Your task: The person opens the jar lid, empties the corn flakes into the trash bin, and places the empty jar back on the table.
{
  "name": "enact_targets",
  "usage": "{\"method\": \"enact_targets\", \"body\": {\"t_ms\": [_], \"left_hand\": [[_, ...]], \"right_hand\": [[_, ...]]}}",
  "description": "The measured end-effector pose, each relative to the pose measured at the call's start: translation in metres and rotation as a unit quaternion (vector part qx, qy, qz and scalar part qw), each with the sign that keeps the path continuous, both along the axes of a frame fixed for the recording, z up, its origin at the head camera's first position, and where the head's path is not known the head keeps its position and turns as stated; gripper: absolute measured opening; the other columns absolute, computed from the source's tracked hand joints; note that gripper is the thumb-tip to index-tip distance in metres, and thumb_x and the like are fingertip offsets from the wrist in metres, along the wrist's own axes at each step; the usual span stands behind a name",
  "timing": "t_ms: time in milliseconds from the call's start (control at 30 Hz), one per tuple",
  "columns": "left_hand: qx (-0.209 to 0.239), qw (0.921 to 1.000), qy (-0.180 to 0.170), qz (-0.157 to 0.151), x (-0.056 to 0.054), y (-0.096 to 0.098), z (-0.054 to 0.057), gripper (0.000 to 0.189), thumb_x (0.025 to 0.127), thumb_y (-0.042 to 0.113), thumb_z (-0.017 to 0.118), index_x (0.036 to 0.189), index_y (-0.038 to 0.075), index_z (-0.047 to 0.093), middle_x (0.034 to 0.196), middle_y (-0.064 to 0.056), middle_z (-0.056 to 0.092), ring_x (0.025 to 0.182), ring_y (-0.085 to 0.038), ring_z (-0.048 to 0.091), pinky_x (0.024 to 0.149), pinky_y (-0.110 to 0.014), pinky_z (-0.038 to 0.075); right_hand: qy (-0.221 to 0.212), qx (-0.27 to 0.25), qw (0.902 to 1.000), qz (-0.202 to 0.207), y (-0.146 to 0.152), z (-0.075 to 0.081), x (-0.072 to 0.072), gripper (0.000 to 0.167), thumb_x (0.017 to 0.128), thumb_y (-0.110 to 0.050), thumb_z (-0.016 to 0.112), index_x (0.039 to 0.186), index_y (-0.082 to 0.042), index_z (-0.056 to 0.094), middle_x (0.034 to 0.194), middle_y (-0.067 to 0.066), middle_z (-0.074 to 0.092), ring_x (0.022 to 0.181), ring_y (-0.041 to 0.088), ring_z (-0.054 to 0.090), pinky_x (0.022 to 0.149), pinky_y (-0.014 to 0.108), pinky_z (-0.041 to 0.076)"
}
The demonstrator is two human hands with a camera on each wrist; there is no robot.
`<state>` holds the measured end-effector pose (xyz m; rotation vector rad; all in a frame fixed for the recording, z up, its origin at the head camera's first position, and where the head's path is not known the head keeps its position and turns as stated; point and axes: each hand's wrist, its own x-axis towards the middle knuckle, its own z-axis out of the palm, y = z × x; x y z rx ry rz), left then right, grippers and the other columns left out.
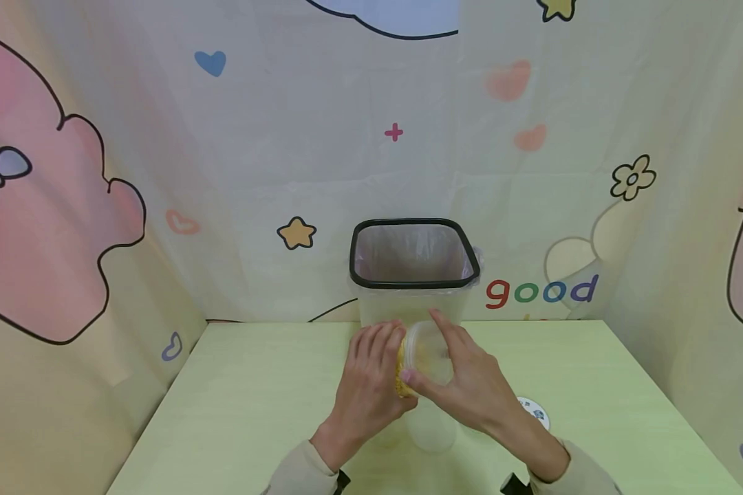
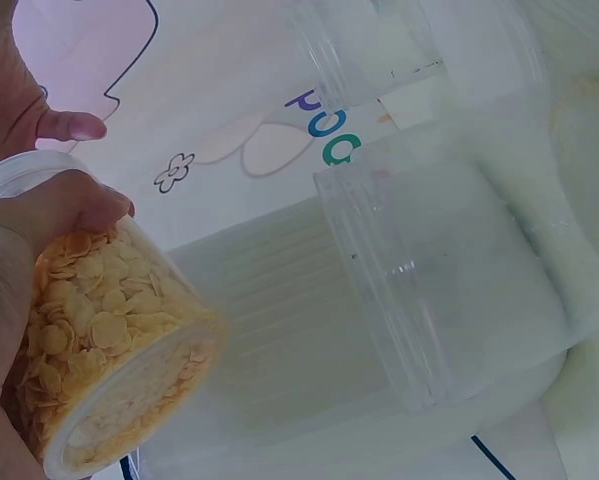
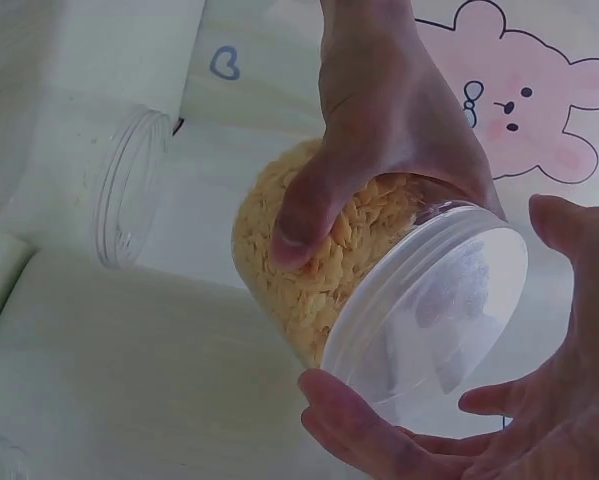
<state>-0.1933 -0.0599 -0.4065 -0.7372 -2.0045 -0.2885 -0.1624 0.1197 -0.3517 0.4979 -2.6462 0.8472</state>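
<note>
My left hand (image 1: pixel 371 375) grips a clear plastic jar of pale yellow flakes (image 2: pixel 99 320), its thumb pressed along the side in the right wrist view. The jar is tilted, and its translucent white lid (image 3: pixel 434 300) faces my right hand (image 1: pixel 470 378). That hand is spread around the lid, one fingertip right at the rim and another finger standing off it with a visible gap. Below the hands, a clear jar (image 1: pixel 432 427) stands on the table. Two clear, threaded jars show in the left wrist view, one lower (image 2: pixel 459 270) and one upper (image 2: pixel 399 50).
Behind the hands stands a bin (image 1: pixel 415 284) with a black rim and a plastic liner. A white round printed disc (image 1: pixel 536 412) lies beside my right forearm. The pale green table (image 1: pixel 266 385) backs onto a printed cloth (image 1: pixel 322 137), with cloth on both sides too.
</note>
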Motion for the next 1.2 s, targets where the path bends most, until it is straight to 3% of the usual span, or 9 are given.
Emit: {"method": "enact_targets", "body": {"t_ms": [133, 333, 567, 800, 1000, 1200], "left_hand": [[-0.006, 1.0, 0.001, 0.005, 0.0, 0.0001, -0.0013, 0.114, 0.038, 0.047, 0.096, 0.132, 0.005, 0.048, 0.134, -0.01, 0.055, 0.121, -0.027, 0.052, 0.104, -0.044, 0.044], [-0.01, 0.9999, 0.005, 0.007, -0.0011, -0.0009, -0.0012, 0.113, 0.038, 0.048, 0.095, 0.131, 0.004, 0.048, 0.132, -0.011, 0.056, 0.119, -0.027, 0.053, 0.103, -0.044, 0.045], [-0.017, 0.9997, -0.011, 0.011, 0.0006, -0.0031, 0.0005, 0.108, 0.044, 0.049, 0.092, 0.132, 0.006, 0.048, 0.131, -0.009, 0.056, 0.119, -0.026, 0.053, 0.103, -0.043, 0.046], [-0.022, 0.9997, -0.01, 0.007, 0.0011, -0.005, 0.0027, 0.109, 0.043, 0.05, 0.093, 0.132, 0.006, 0.048, 0.13, -0.009, 0.056, 0.118, -0.026, 0.053, 0.103, -0.042, 0.047], [-0.02, 0.9998, -0.006, -0.003, 0.0003, -0.0053, 0.0042, 0.104, 0.044, 0.048, 0.09, 0.13, 0.006, 0.05, 0.128, -0.009, 0.057, 0.116, -0.026, 0.054, 0.1, -0.041, 0.048], [-0.014, 0.9998, -0.008, -0.014, 0.0003, -0.006, 0.0053, 0.098, 0.048, 0.046, 0.087, 0.129, 0.006, 0.05, 0.126, -0.009, 0.058, 0.114, -0.026, 0.055, 0.099, -0.04, 0.049]], "right_hand": [[-0.006, 0.005, 1.0, -0.006, -0.0014, -0.0018, -0.0025, 0.086, 0.081, -0.062, 0.066, 0.151, -0.023, 0.036, 0.144, 0.011, 0.051, 0.106, 0.03, 0.067, 0.089, 0.064, 0.048], [0.033, -0.008, 0.9994, 0.01, -0.0014, -0.003, -0.0053, 0.081, 0.076, -0.056, 0.074, 0.144, -0.02, 0.047, 0.134, 0.008, 0.058, 0.101, 0.025, 0.067, 0.078, 0.047, 0.055], [0.066, -0.032, 0.9965, 0.04, -0.0003, -0.0039, -0.0065, 0.081, 0.071, -0.049, 0.082, 0.14, -0.02, 0.052, 0.126, 0.007, 0.062, 0.098, 0.023, 0.068, 0.072, 0.035, 0.054], [0.057, -0.061, 0.9936, 0.076, 0.0025, -0.0051, -0.0066, 0.078, 0.07, -0.043, 0.084, 0.138, -0.022, 0.053, 0.127, 0.009, 0.06, 0.097, 0.024, 0.066, 0.055, 0.017, 0.051], [0.064, -0.07, 0.9909, 0.096, 0.0047, -0.0058, -0.0063, 0.077, 0.069, -0.038, 0.086, 0.137, -0.02, 0.055, 0.136, 0.016, 0.057, 0.103, 0.03, 0.066, 0.056, 0.018, 0.054], [0.066, -0.072, 0.9887, 0.114, 0.0069, -0.0062, -0.0064, 0.079, 0.065, -0.033, 0.089, 0.136, -0.018, 0.056, 0.136, 0.013, 0.058, 0.106, 0.03, 0.066, 0.059, 0.019, 0.056]]}}
